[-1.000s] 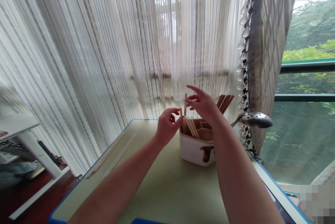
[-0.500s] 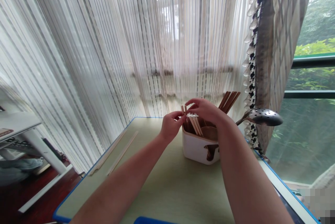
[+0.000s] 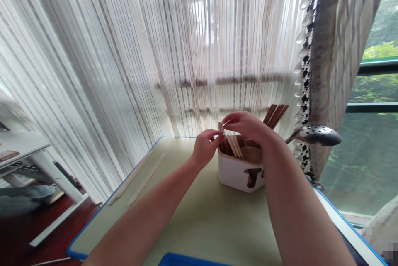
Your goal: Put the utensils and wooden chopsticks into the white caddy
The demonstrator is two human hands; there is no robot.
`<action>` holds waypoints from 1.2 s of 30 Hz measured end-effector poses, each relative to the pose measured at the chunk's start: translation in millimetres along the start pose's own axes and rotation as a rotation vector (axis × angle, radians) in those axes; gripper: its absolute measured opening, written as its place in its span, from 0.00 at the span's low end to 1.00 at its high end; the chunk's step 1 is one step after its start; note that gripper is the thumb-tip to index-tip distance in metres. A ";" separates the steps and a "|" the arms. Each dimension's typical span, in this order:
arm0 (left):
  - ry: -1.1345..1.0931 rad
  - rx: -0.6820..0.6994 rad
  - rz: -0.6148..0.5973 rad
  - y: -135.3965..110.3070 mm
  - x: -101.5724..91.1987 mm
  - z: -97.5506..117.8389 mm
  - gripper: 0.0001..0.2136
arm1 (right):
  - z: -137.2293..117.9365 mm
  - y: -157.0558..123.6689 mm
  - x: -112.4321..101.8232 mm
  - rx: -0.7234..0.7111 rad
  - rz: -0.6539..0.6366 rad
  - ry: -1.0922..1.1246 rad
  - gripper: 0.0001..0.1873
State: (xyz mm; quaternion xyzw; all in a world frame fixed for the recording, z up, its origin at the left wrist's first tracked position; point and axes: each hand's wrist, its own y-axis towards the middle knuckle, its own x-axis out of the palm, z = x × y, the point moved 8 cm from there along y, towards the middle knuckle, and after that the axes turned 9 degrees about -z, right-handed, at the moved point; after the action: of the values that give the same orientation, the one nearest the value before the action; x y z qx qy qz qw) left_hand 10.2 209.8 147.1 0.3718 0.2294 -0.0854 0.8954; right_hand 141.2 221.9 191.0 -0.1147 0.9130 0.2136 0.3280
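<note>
A white utensil holder (image 3: 234,174) with a brown design stands on the table. My left hand (image 3: 205,148) is closed at its left rim, thumb and fingers pinching a small bunch of light chopsticks (image 3: 220,127) near their tops. From above the holder, my right hand (image 3: 245,125) reaches over with bent fingers, its fingertips at the same chopsticks. More light chopsticks (image 3: 234,146) lean inside the holder just below my right hand. Dark brown chopsticks (image 3: 276,115) stick up behind my right wrist. A metal slotted spoon (image 3: 320,134) juts out to the right, its handle partly hidden by my forearm.
Loose light chopsticks (image 3: 148,178) lie on the left of the pale, blue-edged table (image 3: 192,220). A blue object (image 3: 192,260) shows at the front edge. Striped curtains (image 3: 139,50) hang behind, with a window at right. A white desk (image 3: 21,147) stands at far left.
The view has shifted slightly. The chopstick tops at my left fingertips now sit closer together, and my right fingers remain beside them.
</note>
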 end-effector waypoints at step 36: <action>-0.012 -0.098 0.166 -6.3 -12.4 -9.9 0.08 | -8.4 -2.9 -8.2 0.110 0.006 -0.163 0.12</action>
State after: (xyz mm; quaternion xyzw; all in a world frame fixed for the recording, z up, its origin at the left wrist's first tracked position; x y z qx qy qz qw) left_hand -6.2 212.1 142.9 0.3447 0.1967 -0.0020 0.9179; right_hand 143.8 216.0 201.2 -0.0762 0.8940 0.1727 0.4065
